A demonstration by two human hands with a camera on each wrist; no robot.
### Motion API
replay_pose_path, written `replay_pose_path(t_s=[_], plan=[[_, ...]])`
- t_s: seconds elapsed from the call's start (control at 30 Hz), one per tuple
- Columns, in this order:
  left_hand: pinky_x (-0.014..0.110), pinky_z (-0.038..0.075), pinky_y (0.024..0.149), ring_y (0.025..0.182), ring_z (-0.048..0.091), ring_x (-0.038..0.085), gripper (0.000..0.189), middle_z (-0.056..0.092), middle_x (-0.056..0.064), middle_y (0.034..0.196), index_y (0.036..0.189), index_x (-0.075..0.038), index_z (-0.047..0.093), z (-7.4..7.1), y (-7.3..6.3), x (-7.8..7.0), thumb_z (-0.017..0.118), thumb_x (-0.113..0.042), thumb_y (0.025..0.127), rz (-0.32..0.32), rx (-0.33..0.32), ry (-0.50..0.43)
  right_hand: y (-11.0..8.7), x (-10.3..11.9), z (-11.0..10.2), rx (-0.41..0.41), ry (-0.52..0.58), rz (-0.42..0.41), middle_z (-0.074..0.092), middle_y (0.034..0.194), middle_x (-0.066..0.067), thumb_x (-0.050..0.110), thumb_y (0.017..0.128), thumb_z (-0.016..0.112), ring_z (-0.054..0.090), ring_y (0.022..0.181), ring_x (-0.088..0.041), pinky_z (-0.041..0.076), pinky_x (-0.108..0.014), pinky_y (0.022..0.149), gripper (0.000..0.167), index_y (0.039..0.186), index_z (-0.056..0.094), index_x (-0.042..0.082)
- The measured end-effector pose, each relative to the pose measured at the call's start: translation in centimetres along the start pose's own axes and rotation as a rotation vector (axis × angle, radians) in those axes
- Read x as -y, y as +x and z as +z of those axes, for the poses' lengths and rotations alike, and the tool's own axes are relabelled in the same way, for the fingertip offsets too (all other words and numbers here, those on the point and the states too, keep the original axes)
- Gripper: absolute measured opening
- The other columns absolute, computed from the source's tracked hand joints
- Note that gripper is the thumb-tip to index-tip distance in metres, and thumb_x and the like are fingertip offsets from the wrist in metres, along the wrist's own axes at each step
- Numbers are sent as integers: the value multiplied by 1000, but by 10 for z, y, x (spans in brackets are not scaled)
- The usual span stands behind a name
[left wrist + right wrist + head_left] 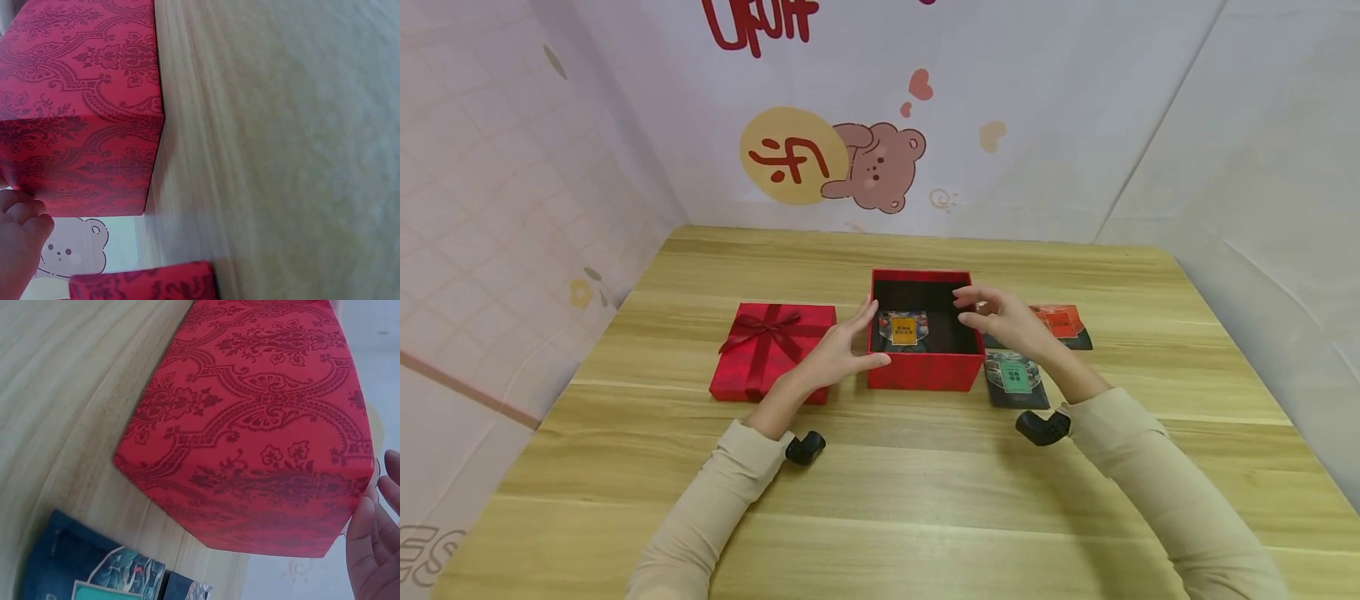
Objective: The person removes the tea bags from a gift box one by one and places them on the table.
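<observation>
An uncovered red patterned box (925, 372) with a dark inside stands mid-table. In it, at the left, lies a dark packet with a yellow label (903, 331). My left hand (842, 346) touches the box's left side, fingers stretched along the wall and thumb by the front corner. In the left wrist view its fingers (25, 212) rest against the red wall. Over the right rim hovers my right hand (1003, 319), fingers loosely bent and holding nothing. Beside the box on the right lie a green-labelled packet (1017, 379) and an orange-labelled packet (1063, 325).
To the left lies the red lid (775, 354) with a dark red ribbon bow. Another dark packet is mostly hidden under the right hand. Black wrist devices (806, 448) sit at both cuffs. A white printed backdrop (1037, 125) encloses the wooden table (910, 492).
</observation>
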State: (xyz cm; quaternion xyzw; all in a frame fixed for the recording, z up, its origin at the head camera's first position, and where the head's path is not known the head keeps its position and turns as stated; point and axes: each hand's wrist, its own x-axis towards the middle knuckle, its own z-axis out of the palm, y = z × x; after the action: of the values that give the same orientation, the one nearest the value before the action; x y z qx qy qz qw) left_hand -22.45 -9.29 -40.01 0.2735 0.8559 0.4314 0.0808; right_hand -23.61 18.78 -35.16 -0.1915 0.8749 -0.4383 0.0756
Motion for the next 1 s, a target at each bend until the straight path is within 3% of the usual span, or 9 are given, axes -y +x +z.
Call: replay_pose_path(t_s=[0.3,0.57,1.0], plan=[[50,25,105,137,18,30,87,3,7,153,147,-11,12,-1,-1,0,67,-32,83,-13,1,-5,8,10,9,-11,-52,-60,60,114,-18,10,89,59,58,83,-28,47,-29,67,36,124,54,1],[51,24,105,137,18,30,87,4,8,153,147,-9,14,1,-1,0,67,-34,82,-13,-7,-3,18,13,22,22,-50,-53,59,115,-19,10,89,58,58,89,-29,50,-37,74,36,124,54,1],[50,25,105,137,18,29,87,4,6,153,147,-9,14,1,-1,0,67,-33,82,-13,-5,-23,33,13,33,40,-74,-62,58,115,-21,10,89,58,58,88,-30,49,-41,77,37,124,53,0]])
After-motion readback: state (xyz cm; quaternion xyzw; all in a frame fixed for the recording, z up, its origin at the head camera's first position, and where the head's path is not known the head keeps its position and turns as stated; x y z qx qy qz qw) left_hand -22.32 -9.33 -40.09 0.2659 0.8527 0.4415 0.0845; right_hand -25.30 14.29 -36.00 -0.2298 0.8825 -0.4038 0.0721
